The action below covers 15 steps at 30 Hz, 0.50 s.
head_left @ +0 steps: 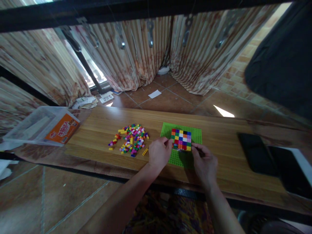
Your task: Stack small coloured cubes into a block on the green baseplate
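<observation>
A block of many-coloured toy building bricks is over the green studded baseplate. My left hand has its fingers curled in against the block's left side. At the block's lower right corner, my right hand pinches the edge between thumb and fingers. Whether the block is pressed onto the plate or lifted slightly off it, I cannot tell. Left of my left hand lies a loose yellow brick, beside a scattered pile of small coloured bricks.
The wooden board carries all the bricks. A clear plastic box with an orange label stands at the far left. To the right lie a dark flat slab and a second black flat device. Striped curtains hang behind.
</observation>
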Each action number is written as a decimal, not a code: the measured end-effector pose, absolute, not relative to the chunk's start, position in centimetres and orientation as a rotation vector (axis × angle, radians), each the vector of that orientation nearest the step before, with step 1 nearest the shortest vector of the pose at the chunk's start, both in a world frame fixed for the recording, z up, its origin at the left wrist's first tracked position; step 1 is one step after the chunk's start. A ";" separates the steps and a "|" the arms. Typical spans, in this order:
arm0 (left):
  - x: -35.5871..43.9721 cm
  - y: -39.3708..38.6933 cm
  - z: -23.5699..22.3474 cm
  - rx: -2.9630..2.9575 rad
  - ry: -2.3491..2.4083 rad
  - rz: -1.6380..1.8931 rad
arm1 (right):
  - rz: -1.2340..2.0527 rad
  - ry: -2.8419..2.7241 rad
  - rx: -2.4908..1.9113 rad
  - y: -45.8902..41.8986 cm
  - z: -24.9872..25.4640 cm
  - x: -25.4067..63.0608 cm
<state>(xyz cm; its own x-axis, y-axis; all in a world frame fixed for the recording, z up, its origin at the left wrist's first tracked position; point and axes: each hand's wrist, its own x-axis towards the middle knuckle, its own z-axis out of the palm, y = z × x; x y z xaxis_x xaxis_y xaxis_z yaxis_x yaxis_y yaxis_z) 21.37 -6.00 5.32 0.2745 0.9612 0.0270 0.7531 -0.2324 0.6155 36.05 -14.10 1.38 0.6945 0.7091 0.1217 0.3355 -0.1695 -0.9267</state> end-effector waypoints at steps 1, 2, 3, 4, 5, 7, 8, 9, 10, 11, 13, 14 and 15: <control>21.4 -6.0 5.1 2.013 1.521 0.597 | 0.418 -0.842 -1.768 -14.1 1.3 36.0; 21.5 -5.9 5.0 1.969 1.499 0.634 | 0.419 -0.855 -1.768 -14.1 1.3 35.9; 21.6 -5.9 4.8 1.931 1.476 0.668 | 0.414 -0.869 -1.770 -14.1 1.3 35.8; 21.7 -5.9 4.7 1.898 1.455 0.698 | 0.403 -0.880 -1.773 -14.1 1.3 35.7; 21.7 -5.8 4.7 1.872 1.436 0.721 | 0.390 -0.893 -1.778 -14.1 1.3 35.7; 21.8 -5.7 4.5 1.822 1.408 0.744 | 0.358 -0.918 -1.793 -14.2 1.3 35.5; 21.9 -5.7 4.5 1.793 1.400 0.748 | 0.344 -0.928 -1.802 -14.3 1.2 35.5; 21.9 -5.6 4.4 1.762 1.394 0.752 | 0.332 -0.940 -1.808 -14.3 1.1 35.5; 21.9 -5.6 4.3 1.733 1.388 0.761 | 0.321 -0.954 -1.811 -14.4 1.0 35.5; 21.9 -5.5 4.3 1.707 1.381 0.772 | 0.312 -0.965 -1.813 -14.4 0.8 35.5; 22.0 -5.3 4.1 1.667 1.368 0.784 | 0.305 -0.984 -1.815 -14.5 0.4 35.6; 22.0 -5.2 4.0 1.651 1.366 0.781 | 0.307 -0.992 -1.813 -14.5 0.2 35.6; 22.0 -5.1 4.0 1.639 1.366 0.772 | 0.307 -0.996 -1.812 -14.5 0.0 35.6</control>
